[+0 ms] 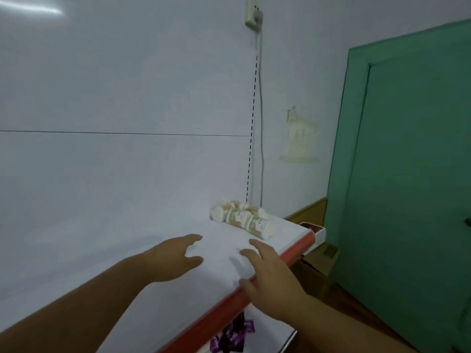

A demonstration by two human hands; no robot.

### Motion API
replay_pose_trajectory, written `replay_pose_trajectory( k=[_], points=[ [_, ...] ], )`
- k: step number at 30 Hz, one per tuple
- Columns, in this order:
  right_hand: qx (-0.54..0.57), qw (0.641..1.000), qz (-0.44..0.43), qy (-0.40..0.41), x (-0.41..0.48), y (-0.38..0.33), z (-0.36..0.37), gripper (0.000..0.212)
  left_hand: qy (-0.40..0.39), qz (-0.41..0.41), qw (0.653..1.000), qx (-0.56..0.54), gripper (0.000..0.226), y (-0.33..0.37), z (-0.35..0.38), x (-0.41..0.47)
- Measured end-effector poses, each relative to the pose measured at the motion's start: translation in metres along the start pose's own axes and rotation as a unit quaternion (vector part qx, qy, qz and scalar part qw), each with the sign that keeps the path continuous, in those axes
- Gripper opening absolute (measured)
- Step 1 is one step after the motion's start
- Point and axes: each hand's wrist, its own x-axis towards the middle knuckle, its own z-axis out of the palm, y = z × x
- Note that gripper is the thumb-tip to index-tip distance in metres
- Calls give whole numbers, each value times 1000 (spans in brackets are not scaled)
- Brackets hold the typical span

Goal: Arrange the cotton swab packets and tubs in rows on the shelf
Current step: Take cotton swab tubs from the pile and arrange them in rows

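Observation:
A cluster of cotton swab packets (242, 218) lies on its side at the far right end of the white shelf (158, 289), against the back wall. My left hand (175, 258) hovers over the shelf surface, fingers relaxed and spread, holding nothing. My right hand (270, 278) reaches over the red front edge (293, 253) with straight fingers, also empty. Both hands are short of the packets. No tubs are visible.
A green door (407, 174) stands at the right. Cardboard boxes (316, 266) and a white box (317, 231) sit beyond the shelf end. Purple packets (232, 337) lie on the lower shelf. A cable (261, 123) hangs from a wall socket (253, 16).

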Motion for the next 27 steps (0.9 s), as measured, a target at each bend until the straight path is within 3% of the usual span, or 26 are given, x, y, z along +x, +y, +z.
replay_pose_trajectory(
  k=[5,9,11,14,15,17,20,23,25,27],
  points=[
    [32,975,217,23,79,73,13,77,96,-23,990,-101,38,33,55,93],
    [88,959,269,11,120,106,21,76,156,-61,976,-139,33,51,79,141],
    [131,960,248,-7,126,119,20,60,166,-78,964,-193,24,43,81,152],
    [255,944,206,-30,120,142,13,41,180,-79,918,-345,19,33,80,154],
    [297,936,185,-42,116,150,9,38,161,-67,916,-361,27,32,80,154],
    [356,925,117,-66,113,158,1,42,87,-44,951,-294,49,33,80,152],
    [340,935,-20,-95,130,148,0,50,36,-30,954,-296,70,34,74,147],
    [268,947,-141,-109,162,138,7,53,60,-34,951,-302,45,37,67,143],
    [268,952,-140,-39,185,148,11,52,99,-62,937,-329,36,39,67,144],
    [289,955,-42,45,204,174,19,59,155,-109,910,-368,37,40,68,147]
  ],
)
